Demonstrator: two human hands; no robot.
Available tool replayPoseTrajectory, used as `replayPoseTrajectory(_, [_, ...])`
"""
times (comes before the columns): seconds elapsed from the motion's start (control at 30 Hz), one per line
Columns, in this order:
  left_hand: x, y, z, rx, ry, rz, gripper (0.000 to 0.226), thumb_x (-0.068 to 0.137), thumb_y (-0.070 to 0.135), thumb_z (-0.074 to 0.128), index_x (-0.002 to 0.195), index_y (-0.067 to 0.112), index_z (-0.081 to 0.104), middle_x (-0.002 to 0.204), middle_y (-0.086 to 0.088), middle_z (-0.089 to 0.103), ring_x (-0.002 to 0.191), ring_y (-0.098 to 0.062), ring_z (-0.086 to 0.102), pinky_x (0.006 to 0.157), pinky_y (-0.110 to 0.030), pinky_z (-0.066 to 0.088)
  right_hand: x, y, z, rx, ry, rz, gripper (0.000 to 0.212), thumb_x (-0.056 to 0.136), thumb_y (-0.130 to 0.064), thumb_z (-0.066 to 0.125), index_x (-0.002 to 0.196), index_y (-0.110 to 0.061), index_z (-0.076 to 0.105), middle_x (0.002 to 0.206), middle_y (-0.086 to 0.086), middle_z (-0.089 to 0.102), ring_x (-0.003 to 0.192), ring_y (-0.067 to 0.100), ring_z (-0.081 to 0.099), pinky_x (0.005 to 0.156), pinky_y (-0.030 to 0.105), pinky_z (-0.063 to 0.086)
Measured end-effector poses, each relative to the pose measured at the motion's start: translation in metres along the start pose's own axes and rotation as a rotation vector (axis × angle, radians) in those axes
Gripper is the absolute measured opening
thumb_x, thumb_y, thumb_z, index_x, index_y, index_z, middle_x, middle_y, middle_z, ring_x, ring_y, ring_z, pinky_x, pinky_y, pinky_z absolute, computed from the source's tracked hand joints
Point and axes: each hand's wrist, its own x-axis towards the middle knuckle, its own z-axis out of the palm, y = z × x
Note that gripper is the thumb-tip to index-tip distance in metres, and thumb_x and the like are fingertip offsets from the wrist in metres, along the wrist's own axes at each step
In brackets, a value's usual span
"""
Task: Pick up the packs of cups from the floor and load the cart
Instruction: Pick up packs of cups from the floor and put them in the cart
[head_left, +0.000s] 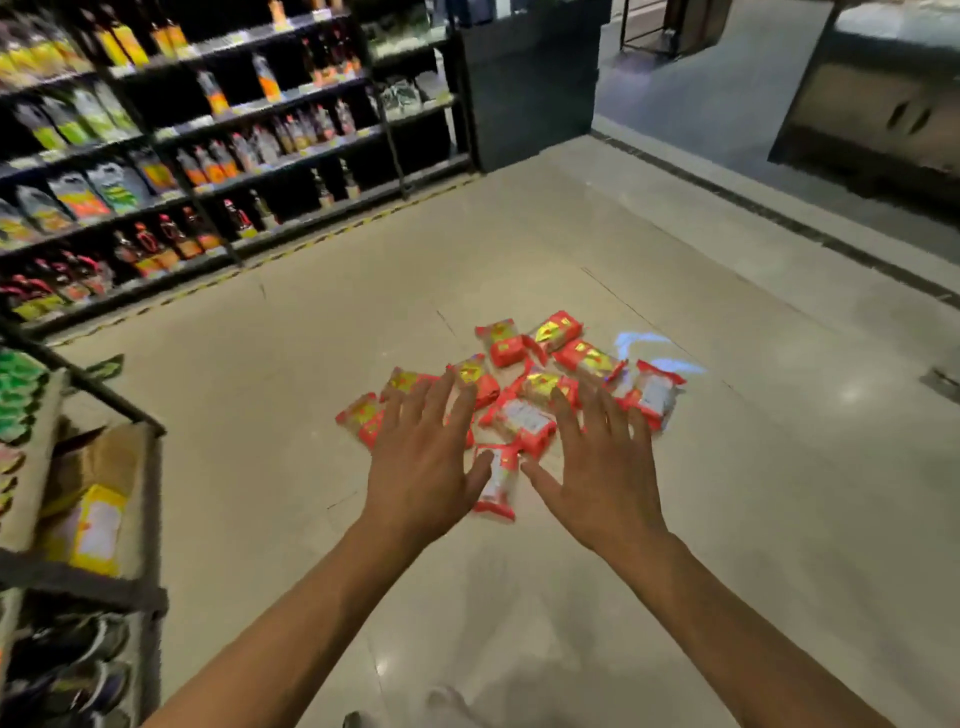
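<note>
Several red-and-clear packs of cups (524, 421) lie scattered in a heap on the beige floor ahead of me. One pack (497, 486) lies nearest, between my two hands. My left hand (423, 457) reaches out flat above the left side of the heap, fingers spread, holding nothing. My right hand (605, 467) is stretched the same way over the right side, fingers apart and empty. Both hands hide some packs beneath them. The cart (148, 519) stands at the left edge, a dark metal frame with shelves.
The cart holds a cardboard box (98, 467) with a yellow pack, plus green packs on top. Store shelves (208, 156) of bottles line the far left. A dark pillar (530, 88) stands behind, and a dark floor strip (779, 218) runs at the right.
</note>
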Motion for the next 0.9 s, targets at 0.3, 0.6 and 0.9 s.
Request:
replayPoseTrajectory(0.3, [0.105, -0.06, 0.081, -0.057, -0.064, -0.011, 0.076, 0.093, 0.056, 0.053, 0.157, 0.017, 0.037, 0.165, -0.014, 0.034, 0.149, -0.037, 0.035, 0.12, -0.056, 0.03, 0.122, 0.0, 0.061, -0.084, -0.089, -0.001, 0.083, 0.093, -0.068, 0.047, 0.159, -0.02, 0.032, 0.166, 0.014, 0.03, 0.153, 0.034, 0.027, 0.122, 0.055, 0.023])
replayPoseTrajectory(0.6, [0.257, -0.149, 0.208, -0.132, -0.268, -0.013, 0.077, 0.096, 0.055, 0.049, 0.16, 0.017, 0.029, 0.167, -0.013, 0.03, 0.152, -0.037, 0.029, 0.124, -0.055, 0.022, 0.301, 0.004, 0.17, -0.196, -0.238, -0.024, 0.08, 0.089, -0.061, 0.059, 0.153, -0.016, 0.043, 0.154, 0.017, 0.049, 0.143, 0.038, 0.046, 0.115, 0.058, 0.034])
replayPoseTrajectory(0.9, [0.371, -0.186, 0.453, -0.144, -0.298, -0.044, 0.076, 0.091, 0.05, 0.058, 0.155, 0.014, 0.039, 0.162, -0.016, 0.037, 0.147, -0.039, 0.038, 0.121, -0.054, 0.029, 0.441, 0.067, 0.432, -0.158, -0.4, -0.078, 0.077, 0.096, -0.062, 0.039, 0.158, -0.016, 0.031, 0.163, 0.016, 0.035, 0.15, 0.035, 0.03, 0.121, 0.055, 0.019])
